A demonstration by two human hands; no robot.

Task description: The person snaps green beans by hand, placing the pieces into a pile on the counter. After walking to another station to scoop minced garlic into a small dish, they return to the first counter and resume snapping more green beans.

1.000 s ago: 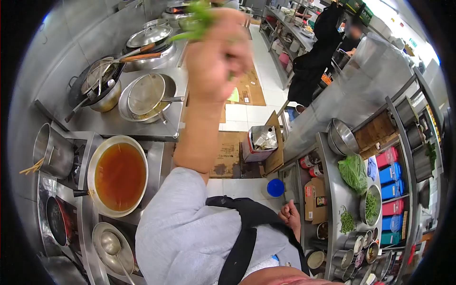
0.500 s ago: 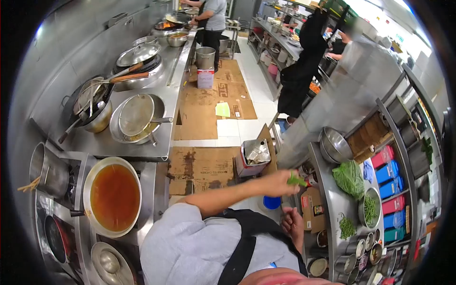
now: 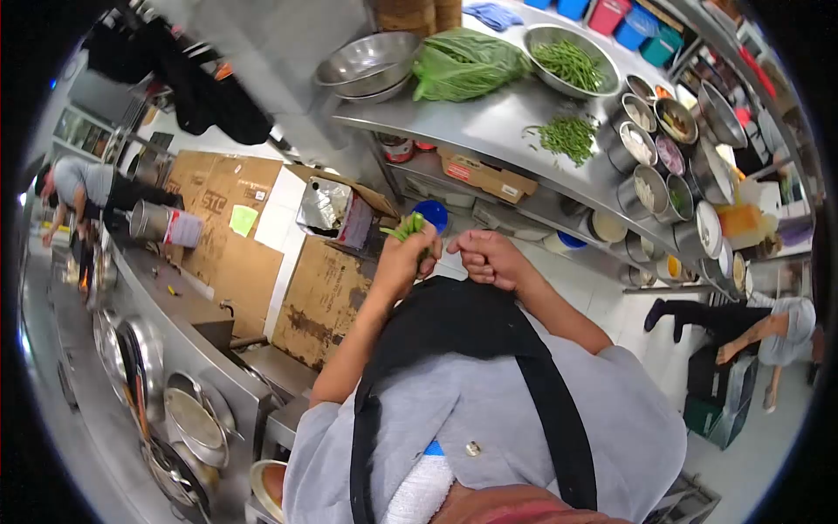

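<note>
At centre, my left hand (image 3: pixel 406 262) is clenching green beans (image 3: pixel 406 229), seemingly to keep them bundled, while my right hand (image 3: pixel 491 260) is hovering at three o'clock in a fist, nothing visible inside, and a bowl (image 3: pixel 609 73) is containing more beans (image 3: pixel 567 63) on the table (image 3: pixel 476 131) at one o'clock.

We look from the wearer's head, through one round wide-angle view, down over the black apron (image 3: pixel 449 327), left hand (image 3: pixel 408 262) and right hand (image 3: pixel 489 259) close below us, steel prep table (image 3: pixel 478 112) beyond, steel cooking counter (image 3: pixel 205 330) at left.
</note>
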